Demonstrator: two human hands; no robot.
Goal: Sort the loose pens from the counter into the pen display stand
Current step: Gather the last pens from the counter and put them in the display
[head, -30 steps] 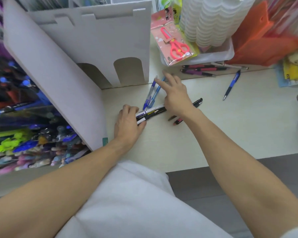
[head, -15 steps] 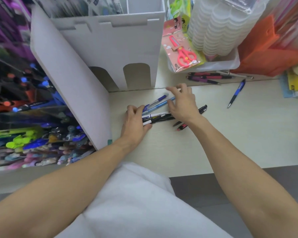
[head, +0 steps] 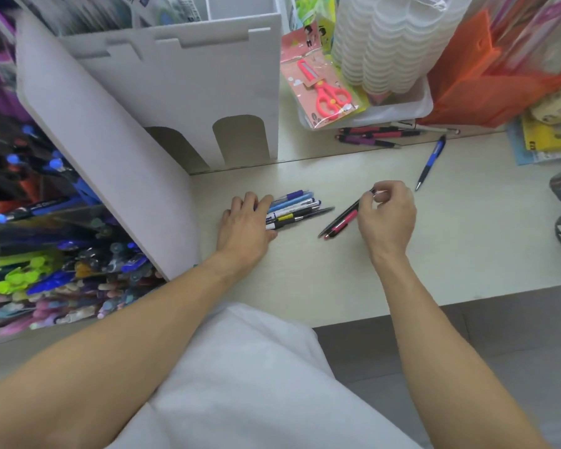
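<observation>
pens, loose: a gathered bundle (head: 297,212) of blue, white and black barrels lies on the pale bench (head: 467,247) at frame centre, tips pointing right. left hand (head: 245,226) lies palm-down over the bundle's left end, fingers fairly straight and spread across the barrels, pressing rather than gripping. right hand (head: 387,215), right of centre, has its fingers curled, thumb and forefinger pinching the upper end of a black pen (head: 340,220); that pen slants down-left, and a pink pen (head: 342,225) lies just beside it on the bench. whether the pinch takes in the pink pen as well cannot be told. single blue pen (head: 431,162) lies apart at upper right. several dark and pink pens (head: 376,137) lie in a row against a clear tray (head: 425,105) at top centre-right. pen display stand (head: 55,241), packed with coloured pens, fills the left edge, behind a slanted white panel (head: 110,147). packaged red scissors (head: 324,92) lean in the tray beside stacked white containers (head: 379,43). orange folder (head: 486,82) at upper right.
</observation>
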